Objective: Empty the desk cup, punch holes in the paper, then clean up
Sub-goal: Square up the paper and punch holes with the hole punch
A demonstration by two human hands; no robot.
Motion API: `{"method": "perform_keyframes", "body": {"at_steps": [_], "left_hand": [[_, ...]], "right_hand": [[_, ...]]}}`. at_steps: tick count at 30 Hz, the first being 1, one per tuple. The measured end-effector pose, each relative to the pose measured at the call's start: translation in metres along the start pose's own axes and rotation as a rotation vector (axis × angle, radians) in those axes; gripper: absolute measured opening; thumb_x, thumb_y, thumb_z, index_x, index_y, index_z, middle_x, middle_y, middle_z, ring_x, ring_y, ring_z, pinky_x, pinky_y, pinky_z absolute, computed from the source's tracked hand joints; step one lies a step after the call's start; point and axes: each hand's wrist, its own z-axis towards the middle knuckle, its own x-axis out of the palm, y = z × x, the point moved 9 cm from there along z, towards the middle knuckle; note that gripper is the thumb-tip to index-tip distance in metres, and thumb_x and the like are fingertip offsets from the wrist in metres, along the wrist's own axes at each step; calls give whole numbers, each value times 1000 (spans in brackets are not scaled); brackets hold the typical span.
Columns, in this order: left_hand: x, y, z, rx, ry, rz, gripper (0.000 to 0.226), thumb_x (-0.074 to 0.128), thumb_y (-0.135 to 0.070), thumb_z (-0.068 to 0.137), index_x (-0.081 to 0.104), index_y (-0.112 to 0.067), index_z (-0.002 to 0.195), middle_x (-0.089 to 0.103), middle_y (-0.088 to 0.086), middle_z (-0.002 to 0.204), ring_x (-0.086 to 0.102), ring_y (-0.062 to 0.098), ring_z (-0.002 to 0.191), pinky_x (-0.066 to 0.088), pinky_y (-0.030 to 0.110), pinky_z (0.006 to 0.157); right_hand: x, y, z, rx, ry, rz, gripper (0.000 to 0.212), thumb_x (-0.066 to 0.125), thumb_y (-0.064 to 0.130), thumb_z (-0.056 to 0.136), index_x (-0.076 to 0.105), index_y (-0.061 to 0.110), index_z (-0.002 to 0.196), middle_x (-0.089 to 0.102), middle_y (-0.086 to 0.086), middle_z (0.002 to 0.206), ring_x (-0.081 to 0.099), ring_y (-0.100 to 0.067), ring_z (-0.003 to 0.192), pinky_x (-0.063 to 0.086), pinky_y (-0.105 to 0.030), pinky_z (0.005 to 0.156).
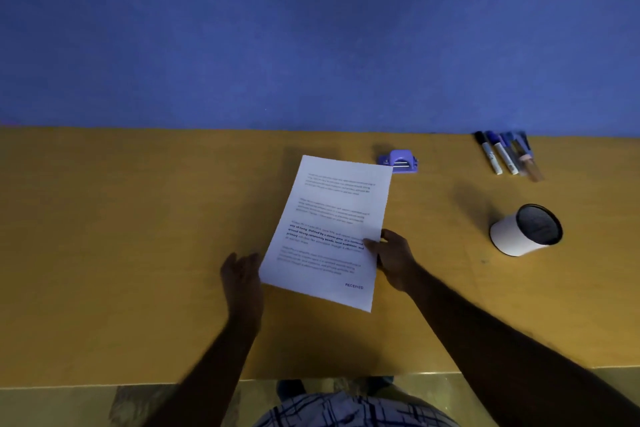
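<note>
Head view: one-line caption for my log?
Right hand pinches the paper by the hole punch; markers lie outside the cup.

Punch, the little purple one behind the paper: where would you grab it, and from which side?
Likely grip the punch by its two short ends, thumb on one, fingers on the other, coming down from above and the right. It is low and wide with a domed middle, and the far corner of the paper lies at its front left.
</note>
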Motion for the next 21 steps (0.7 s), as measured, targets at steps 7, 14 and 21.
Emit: {"method": "perform_keyframes", "body": {"at_steps": [7,14,21], "left_hand": [[101,11,-59,-136,431,-229,31,54,-36,93,61,-22,120,75,-2,107,71,17,96,59,26,67],[120,15,-61,-44,279,-76,38,54,0,94,50,8,131,57,25,130,55,37,119,47,40,93],[127,13,-42,-12,299,-25,39,55,8,91,51,12,129,56,27,131,54,39,121,45,48,100]], "right_hand": [[-25,-7,-16,24,-15,250,24,61,-1,92,60,2,116,66,-16,119,65,-37,106,55,-50,86],[-46,-15,-30,-11,-3,298,39,60,-2,91,54,-2,130,65,-16,124,64,-36,109,54,-50,90],[-68,-1,-36,-35,99,345,43,67,-3,84,59,5,126,67,-13,124,64,-33,113,53,-48,95]]}}
